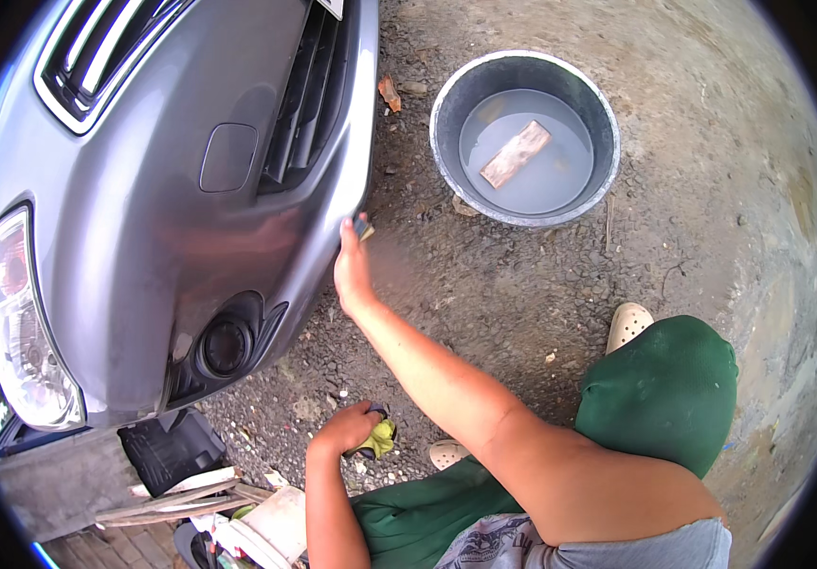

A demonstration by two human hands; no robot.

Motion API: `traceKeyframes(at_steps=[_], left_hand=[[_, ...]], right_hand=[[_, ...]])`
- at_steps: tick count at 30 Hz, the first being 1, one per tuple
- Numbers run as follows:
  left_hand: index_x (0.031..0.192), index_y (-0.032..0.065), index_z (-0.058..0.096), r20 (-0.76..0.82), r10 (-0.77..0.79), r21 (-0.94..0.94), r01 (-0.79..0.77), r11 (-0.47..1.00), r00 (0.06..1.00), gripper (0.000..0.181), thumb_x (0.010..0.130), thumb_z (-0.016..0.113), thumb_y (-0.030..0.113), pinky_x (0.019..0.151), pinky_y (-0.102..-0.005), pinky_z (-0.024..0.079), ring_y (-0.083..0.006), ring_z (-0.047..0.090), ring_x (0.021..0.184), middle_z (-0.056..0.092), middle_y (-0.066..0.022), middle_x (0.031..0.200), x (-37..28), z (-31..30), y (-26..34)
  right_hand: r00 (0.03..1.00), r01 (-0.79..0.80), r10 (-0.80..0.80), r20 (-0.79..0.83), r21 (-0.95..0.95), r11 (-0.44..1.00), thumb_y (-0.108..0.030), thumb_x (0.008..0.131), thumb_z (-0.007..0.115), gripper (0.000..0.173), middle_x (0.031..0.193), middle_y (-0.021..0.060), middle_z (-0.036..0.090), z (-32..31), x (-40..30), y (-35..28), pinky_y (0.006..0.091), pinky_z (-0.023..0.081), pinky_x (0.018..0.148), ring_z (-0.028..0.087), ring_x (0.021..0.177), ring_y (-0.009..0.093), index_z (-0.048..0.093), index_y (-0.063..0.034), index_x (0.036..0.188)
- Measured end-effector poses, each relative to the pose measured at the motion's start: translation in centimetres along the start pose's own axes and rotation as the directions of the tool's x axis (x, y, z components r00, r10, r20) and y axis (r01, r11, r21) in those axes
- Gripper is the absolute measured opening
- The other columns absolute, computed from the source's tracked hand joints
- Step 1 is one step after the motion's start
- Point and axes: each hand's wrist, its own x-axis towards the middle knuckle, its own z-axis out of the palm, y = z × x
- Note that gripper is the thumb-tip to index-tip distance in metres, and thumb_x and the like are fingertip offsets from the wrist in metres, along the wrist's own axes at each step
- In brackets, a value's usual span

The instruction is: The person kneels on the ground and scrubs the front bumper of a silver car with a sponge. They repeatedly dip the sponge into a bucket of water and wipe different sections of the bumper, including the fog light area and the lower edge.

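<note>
My right hand (353, 264) reaches to the lower edge of a grey car's front bumper (238, 235) and grips a small dark and yellowish pad (364, 228) against it. Lower down, my left hand (348, 427) holds a crumpled yellow-green and dark cloth (378, 439) above the gravel. A round fog lamp (226, 346) sits in the bumper between the headlight (24, 320) and my right arm. Beyond my right hand stands a black tub (524, 220) of cloudy water, with a pale rectangular block (516, 154) in it.
Rough gravel and worn concrete (700, 142) lie around the tub. A dry brown leaf (389, 94) is beside the bumper. At the lower left are wooden strips (167, 506), a black plastic tray-like piece (170, 449) and assorted clutter. My knees and beige clogs (627, 326) are close by.
</note>
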Motion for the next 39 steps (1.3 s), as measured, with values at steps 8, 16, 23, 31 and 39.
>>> traceKeyframes(at_steps=[8, 16, 23, 31, 39], left_hand=[[0.128, 0.002, 0.062, -0.04, 0.006, 0.076, -0.002, 0.997, 0.999, 0.052, 0.091, 0.052, 0.037, 0.104, -0.0449, 0.045, -0.0417, 0.059, 0.121, 0.063, -0.0259, 0.129, -3.1, -0.7, 3.2], [0.126, 0.0, 0.061, -0.075, 0.045, 0.021, -0.044, 0.999, 0.996, 0.049, 0.092, 0.05, 0.035, 0.103, -0.0455, 0.045, -0.0424, 0.06, 0.119, 0.063, -0.0275, 0.127, -5.2, -0.7, 3.9], [0.128, 0.0041, 0.061, -0.105, 0.015, 0.045, -0.01, 0.999, 0.994, 0.047, 0.092, 0.052, 0.034, 0.102, -0.0458, 0.046, -0.0428, 0.06, 0.118, 0.064, -0.0275, 0.125, -5.4, 0.2, 2.7], [0.132, 0.0049, 0.06, -0.157, 0.072, 0.067, -0.062, 0.996, 0.985, 0.051, 0.092, 0.052, 0.035, 0.106, -0.0439, 0.044, -0.0416, 0.057, 0.123, 0.061, -0.0264, 0.131, -3.8, -1.0, 3.1], [0.138, 0.0136, 0.058, -0.512, 0.464, -0.094, -0.584, 0.806, 0.723, 0.051, 0.089, 0.047, 0.008, 0.114, -0.0382, 0.038, -0.0351, 0.053, 0.129, 0.058, -0.0196, 0.133, -3.5, -2.9, 4.2]], right_hand=[[0.971, 0.23, -0.183, 0.155, -0.387, 0.893, -0.044, 0.109, 0.032, 0.074, 0.167, 0.0223, 0.004, -1.4, 6.3, -3.7, 0.0365, 0.006, 0.126, 0.004, 0.156, 0.028, 0.008, 0.0072, 0.157], [0.982, 0.096, -0.048, 0.185, -0.264, 0.96, -0.049, 0.108, 0.034, 0.072, 0.152, 0.0224, 0.043, 2.7, 14.0, -12.6, 0.036, 0.025, 0.118, 0.039, 0.142, 0.026, 0.038, 0.0112, 0.147], [0.996, 0.075, -0.065, 0.065, -0.162, 0.984, -0.052, 0.107, 0.035, 0.073, 0.153, 0.0205, 0.043, -0.2, 9.3, -6.2, 0.0363, 0.027, 0.118, 0.039, 0.142, 0.027, 0.037, 0.0088, 0.149], [0.967, -0.182, 0.23, 0.109, -0.335, 0.925, -0.06, 0.106, 0.031, 0.08, 0.154, 0.0191, 0.039, -3.0, -0.7, 1.5, 0.0373, 0.025, 0.118, 0.034, 0.143, 0.028, 0.036, 0.0071, 0.149], [0.903, -0.361, 0.428, 0.033, -0.482, 0.799, -0.018, 0.093, 0.054, 0.033, 0.115, 0.0116, 0.067, -7.3, 1.7, -4.7, 0.0414, 0.052, 0.093, 0.069, 0.101, 0.028, 0.056, -0.0013, 0.122]])
